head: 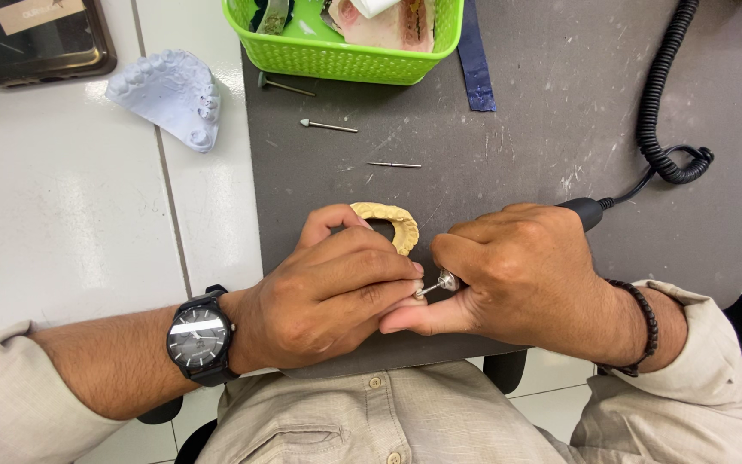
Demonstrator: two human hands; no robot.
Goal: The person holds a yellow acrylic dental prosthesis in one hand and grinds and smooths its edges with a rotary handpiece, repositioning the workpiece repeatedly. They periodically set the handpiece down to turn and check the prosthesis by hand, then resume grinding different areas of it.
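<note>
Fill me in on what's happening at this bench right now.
A person holds a yellow dental cast in the left hand and a corded rotary handpiece in the right hand, its metal tip at the left fingertips. The hands are over a grey mat with three loose burs. A white cast and a green basket sit farther back.

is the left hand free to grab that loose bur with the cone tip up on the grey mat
Probably not as things stand. The left hand is closed on the yellow dental cast. The cone-tipped bur lies apart on the grey mat, with nothing over it, so the path looks open once the hand lets go.
</note>
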